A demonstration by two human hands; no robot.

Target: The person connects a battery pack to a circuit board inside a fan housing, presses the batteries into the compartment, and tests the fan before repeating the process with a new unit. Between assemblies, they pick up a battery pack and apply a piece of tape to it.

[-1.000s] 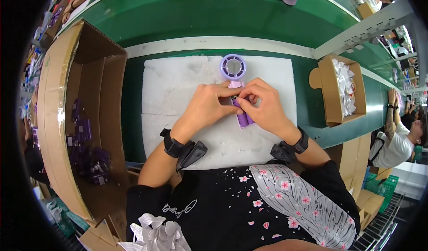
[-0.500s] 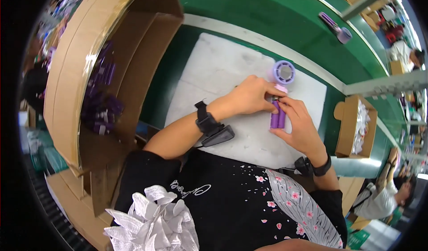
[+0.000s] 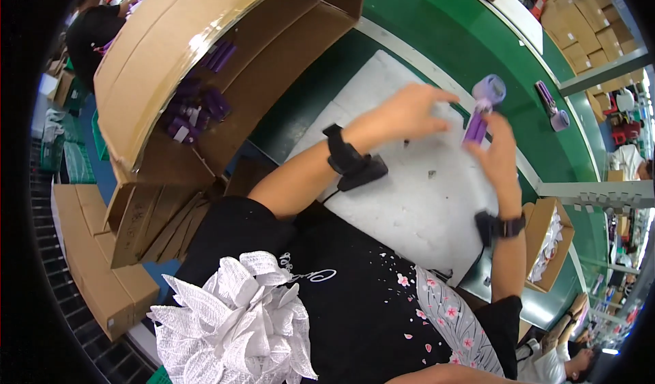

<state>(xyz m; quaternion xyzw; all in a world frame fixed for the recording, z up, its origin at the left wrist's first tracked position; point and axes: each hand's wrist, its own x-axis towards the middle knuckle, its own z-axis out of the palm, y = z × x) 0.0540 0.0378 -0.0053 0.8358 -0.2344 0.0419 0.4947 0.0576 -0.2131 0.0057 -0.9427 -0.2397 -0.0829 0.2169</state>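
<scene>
A purple handheld fan (image 3: pixel 475 129) with a round lilac head is in my right hand (image 3: pixel 501 153), thumb and fingers on its handle. The fan is raised toward the far side of the white foam pad (image 3: pixel 423 207), somewhat blurred. To its left, my left hand (image 3: pixel 411 114) is apart from it, fingers spread and holding nothing. Both wrists wear black straps with small dark devices attached.
At left stands a large open carton (image 3: pixel 280 63) with several purple parts (image 3: pixel 198 111) inside. Another purple fan (image 3: pixel 554 110) lies on the green bench at far right. A small carton (image 3: pixel 546 247) of white packets sits at right, beside a metal post (image 3: pixel 593 192).
My right hand has carried the fan up and away from me. My left hand has let go of it and opened. The view has shifted, showing more of the left side.
</scene>
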